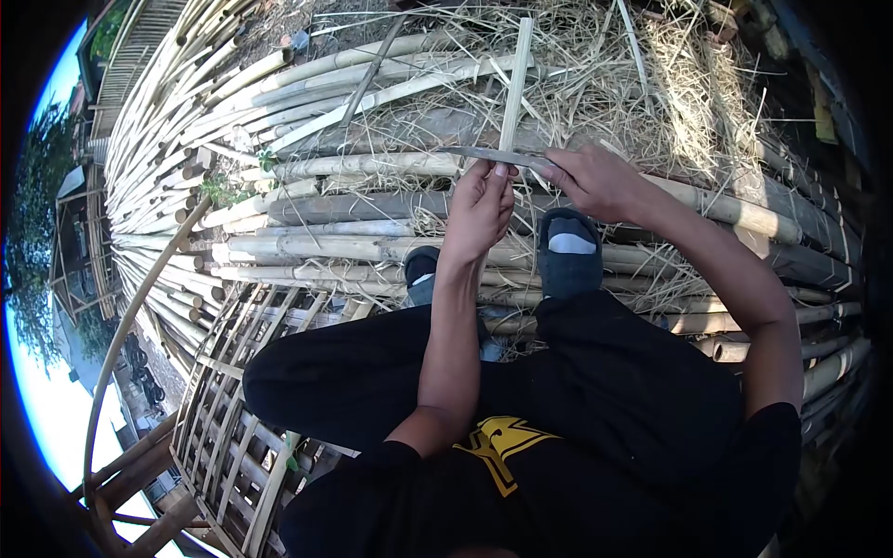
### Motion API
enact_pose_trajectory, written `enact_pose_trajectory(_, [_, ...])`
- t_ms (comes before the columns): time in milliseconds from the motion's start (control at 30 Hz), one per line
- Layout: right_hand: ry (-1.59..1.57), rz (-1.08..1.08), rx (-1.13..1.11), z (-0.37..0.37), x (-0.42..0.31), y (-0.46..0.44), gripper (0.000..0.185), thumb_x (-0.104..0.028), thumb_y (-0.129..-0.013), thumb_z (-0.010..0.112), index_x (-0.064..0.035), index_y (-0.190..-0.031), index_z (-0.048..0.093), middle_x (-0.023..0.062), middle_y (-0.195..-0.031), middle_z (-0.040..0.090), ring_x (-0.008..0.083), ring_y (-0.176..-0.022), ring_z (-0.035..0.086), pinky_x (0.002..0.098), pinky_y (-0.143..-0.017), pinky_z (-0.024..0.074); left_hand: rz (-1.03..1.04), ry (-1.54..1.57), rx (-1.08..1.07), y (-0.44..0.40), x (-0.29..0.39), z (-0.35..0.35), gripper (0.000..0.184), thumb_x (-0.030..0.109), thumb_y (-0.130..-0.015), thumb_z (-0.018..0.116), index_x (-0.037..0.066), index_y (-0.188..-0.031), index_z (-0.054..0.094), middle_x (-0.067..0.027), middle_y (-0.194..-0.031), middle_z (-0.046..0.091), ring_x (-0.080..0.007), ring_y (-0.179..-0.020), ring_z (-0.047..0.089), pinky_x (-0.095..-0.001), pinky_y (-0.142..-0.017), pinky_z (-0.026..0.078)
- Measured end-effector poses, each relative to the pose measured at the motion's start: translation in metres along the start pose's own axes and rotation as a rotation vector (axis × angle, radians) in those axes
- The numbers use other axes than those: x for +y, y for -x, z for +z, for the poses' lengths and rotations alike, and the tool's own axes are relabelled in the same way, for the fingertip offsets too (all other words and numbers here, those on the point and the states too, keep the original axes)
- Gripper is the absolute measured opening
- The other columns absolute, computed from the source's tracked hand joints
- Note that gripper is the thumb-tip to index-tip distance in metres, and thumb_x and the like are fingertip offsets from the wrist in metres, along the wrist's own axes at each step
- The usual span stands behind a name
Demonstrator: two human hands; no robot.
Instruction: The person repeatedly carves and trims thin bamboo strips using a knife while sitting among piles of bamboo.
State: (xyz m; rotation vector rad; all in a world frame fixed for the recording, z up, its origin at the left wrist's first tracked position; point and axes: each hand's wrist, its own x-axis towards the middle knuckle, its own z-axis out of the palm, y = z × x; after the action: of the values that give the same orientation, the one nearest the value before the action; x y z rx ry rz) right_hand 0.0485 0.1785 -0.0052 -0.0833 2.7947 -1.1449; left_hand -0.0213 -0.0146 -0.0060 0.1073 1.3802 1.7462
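Observation:
My left hand (480,206) is closed round the lower part of a flat bamboo strip (516,84), which points away from me. In my right hand (595,181) is a knife (493,153), its blade pointing left and lying across the strip just above my left fingers. The two hands are close together over the bamboo poles. Part of the strip is hidden behind my left hand and wrist.
Long bamboo poles (353,166) lie below and fan out to the left. Loose shavings (595,93) cover the upper right. A woven bamboo lattice (246,418) stands at the lower left beside a curved pole (135,307). My sandalled feet rest between the hands and knees.

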Motion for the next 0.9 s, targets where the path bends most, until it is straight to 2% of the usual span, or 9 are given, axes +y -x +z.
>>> enact_pose_trajectory(233, [0.228, -0.036, -0.002, -0.011, 0.021, -0.012, 0.041, -0.042, -0.095, 0.042, -0.0066, -0.084, 0.059, 0.0163, -0.058, 0.056, 0.0377, -0.059, 0.058, 0.0483, -0.057, 0.0446, -0.075, 0.018, 0.001, 0.000, 0.001, 0.000, 0.020, 0.023, -0.102, 0.042, 0.004, -0.097, 0.047, 0.0056, -0.055, 0.033, -0.0024, -0.038, 0.026, -0.0205, -0.034, 0.019])
enact_pose_trajectory(367, [0.341, -0.026, 0.020, -0.018, 0.033, -0.017, 0.043, -0.046, -0.096, 0.041, -0.0085, -0.085, 0.059, 0.0140, -0.056, 0.053, 0.0349, -0.056, 0.057, 0.0468, -0.055, 0.0443, -0.077, -0.010, 0.037, -0.011, 0.004, 0.002, 0.020, 0.025, -0.101, 0.044, 0.006, -0.096, 0.047, 0.0055, -0.057, 0.035, -0.0023, -0.039, 0.027, -0.0199, -0.034, 0.020])
enact_pose_trajectory(467, [0.382, -0.097, 0.092, -0.015, 0.049, -0.024, 0.041, -0.044, -0.096, 0.042, -0.0067, -0.085, 0.055, 0.0136, -0.054, 0.052, 0.0341, -0.053, 0.055, 0.0451, -0.052, 0.0411, -0.054, -0.015, 0.055, -0.014, 0.001, 0.000, 0.021, 0.026, -0.101, 0.046, 0.006, -0.097, 0.047, 0.0054, -0.058, 0.037, -0.0021, -0.039, 0.028, -0.0193, -0.034, 0.020])
enact_pose_trajectory(633, [0.388, -0.154, 0.125, -0.013, 0.055, -0.033, 0.042, -0.046, -0.096, 0.042, -0.0083, -0.084, 0.056, 0.0134, -0.054, 0.053, 0.0343, -0.054, 0.056, 0.0450, -0.051, 0.0431, -0.032, -0.076, 0.105, -0.012, 0.000, -0.003, 0.019, 0.024, -0.100, 0.046, 0.006, -0.098, 0.048, 0.0055, -0.057, 0.039, -0.0018, -0.040, 0.030, -0.0194, -0.035, 0.021])
enact_pose_trajectory(700, [0.395, -0.120, 0.091, -0.014, 0.056, -0.038, 0.049, -0.053, -0.095, 0.038, -0.0095, -0.084, 0.059, 0.0137, -0.055, 0.054, 0.0354, -0.056, 0.058, 0.0466, -0.052, 0.0442, -0.032, -0.091, 0.118, -0.015, 0.003, -0.005, 0.018, 0.022, -0.100, 0.046, 0.005, -0.097, 0.049, 0.0057, -0.057, 0.039, -0.0017, -0.041, 0.030, -0.0195, -0.035, 0.021])
enact_pose_trajectory(833, [0.403, -0.124, 0.112, -0.015, 0.056, -0.039, 0.051, -0.054, -0.095, 0.035, -0.0096, -0.086, 0.058, 0.0140, -0.056, 0.054, 0.0353, -0.056, 0.058, 0.0465, -0.052, 0.0444, -0.027, -0.086, 0.122, -0.015, 0.004, -0.002, 0.018, 0.021, -0.100, 0.046, 0.004, -0.096, 0.049, 0.0058, -0.056, 0.038, -0.0017, -0.040, 0.030, -0.0193, -0.035, 0.021])
enact_pose_trajectory(900, [0.525, -0.156, 0.158, -0.017, 0.067, -0.046, 0.049, -0.051, -0.097, 0.036, -0.0076, -0.084, 0.056, 0.0107, -0.054, 0.054, 0.0317, -0.050, 0.055, 0.0445, -0.047, 0.0415, 0.002, -0.129, 0.162, -0.014, 0.009, 0.000, 0.018, 0.021, -0.100, 0.046, 0.004, -0.094, 0.049, 0.0060, -0.055, 0.037, -0.0017, -0.040, 0.029, -0.0195, -0.034, 0.020])
